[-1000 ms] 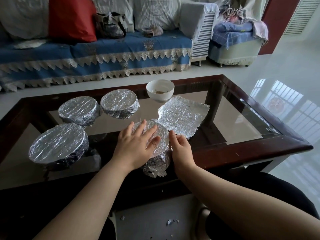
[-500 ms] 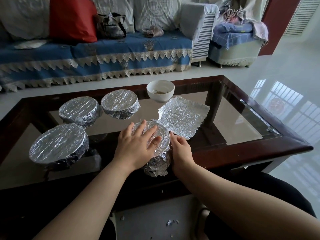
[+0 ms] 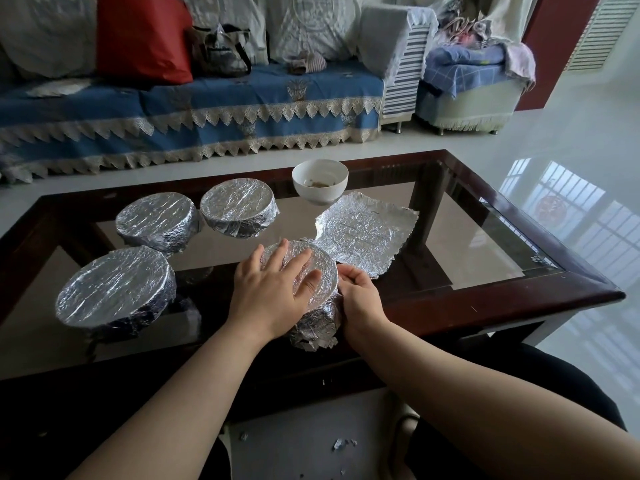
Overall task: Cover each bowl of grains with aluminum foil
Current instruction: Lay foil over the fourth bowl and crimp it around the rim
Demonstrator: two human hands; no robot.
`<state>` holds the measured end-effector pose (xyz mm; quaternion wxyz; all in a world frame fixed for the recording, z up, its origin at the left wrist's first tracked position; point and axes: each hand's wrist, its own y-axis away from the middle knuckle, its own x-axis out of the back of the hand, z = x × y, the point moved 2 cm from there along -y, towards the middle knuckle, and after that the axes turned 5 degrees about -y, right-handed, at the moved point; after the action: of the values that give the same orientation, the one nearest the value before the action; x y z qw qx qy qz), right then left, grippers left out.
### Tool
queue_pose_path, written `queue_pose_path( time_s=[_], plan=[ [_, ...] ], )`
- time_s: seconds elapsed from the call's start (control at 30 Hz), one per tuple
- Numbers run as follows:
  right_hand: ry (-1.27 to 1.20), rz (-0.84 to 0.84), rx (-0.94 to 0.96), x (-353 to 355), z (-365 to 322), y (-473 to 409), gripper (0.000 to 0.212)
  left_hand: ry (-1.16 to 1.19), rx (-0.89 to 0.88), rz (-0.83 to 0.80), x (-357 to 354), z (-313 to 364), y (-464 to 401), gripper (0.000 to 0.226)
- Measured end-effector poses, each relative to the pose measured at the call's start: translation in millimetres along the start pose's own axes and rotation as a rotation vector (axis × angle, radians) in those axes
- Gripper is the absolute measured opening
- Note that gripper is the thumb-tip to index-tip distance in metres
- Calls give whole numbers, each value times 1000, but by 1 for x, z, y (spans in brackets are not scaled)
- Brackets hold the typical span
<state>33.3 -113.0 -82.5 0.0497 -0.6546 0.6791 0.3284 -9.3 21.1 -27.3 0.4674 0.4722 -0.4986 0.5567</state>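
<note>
A foil-wrapped bowl (image 3: 320, 271) stands near the table's front edge. My left hand (image 3: 273, 292) lies flat on its top with fingers spread. My right hand (image 3: 358, 294) presses the foil against the bowl's right side, fingers curled on it. Three more foil-covered bowls stand to the left: a near one (image 3: 114, 289), a far left one (image 3: 156, 218) and a far middle one (image 3: 239, 207). An uncovered white bowl (image 3: 320, 181) with a little grain sits at the back. A loose crinkled foil sheet (image 3: 367, 233) lies flat just beyond the bowl under my hands.
The glass-topped coffee table has a dark wooden frame (image 3: 519, 296). A blue-covered sofa (image 3: 194, 112) runs behind it, with a footstool (image 3: 471, 95) at the right. Small foil scraps (image 3: 341, 443) lie on the floor by my knees.
My right hand has slid in closer against the bowl's right side, folding the foil down. My left hand stays flat on top.
</note>
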Motion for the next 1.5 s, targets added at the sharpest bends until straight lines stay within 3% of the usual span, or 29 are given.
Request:
queue_pose_path(
  time_s=[0.3, 0.47, 0.6, 0.7, 0.93, 1.1, 1.3, 1.5],
  plan=[
    [1, -7, -87, -1, -6, -1, 25, 8, 45, -6, 1, 2, 0, 84],
    [-93, -30, -159, -1, -25, 7, 13, 37, 158, -74, 5, 15, 3, 78],
    [249, -198, -6, -2, -23, 8, 28, 130, 206, -154, 11, 19, 2, 80],
    [336, -243, 145, 3, -21, 9, 15, 119, 175, -164, 19, 11, 2, 76],
    [444, -226, 274, 8, -26, 11, 21, -122, 43, -99, 13, -12, -3, 79],
    [418, -201, 269, 5, -25, 13, 24, 1, -87, -83, 1, -14, -7, 84],
    [412, -151, 259, 3, -23, 14, 29, -3, -72, -125, 5, -11, -5, 70],
    [275, -109, 130, 1, -20, 14, 34, 16, -51, -68, 2, -11, -5, 81]
  ],
)
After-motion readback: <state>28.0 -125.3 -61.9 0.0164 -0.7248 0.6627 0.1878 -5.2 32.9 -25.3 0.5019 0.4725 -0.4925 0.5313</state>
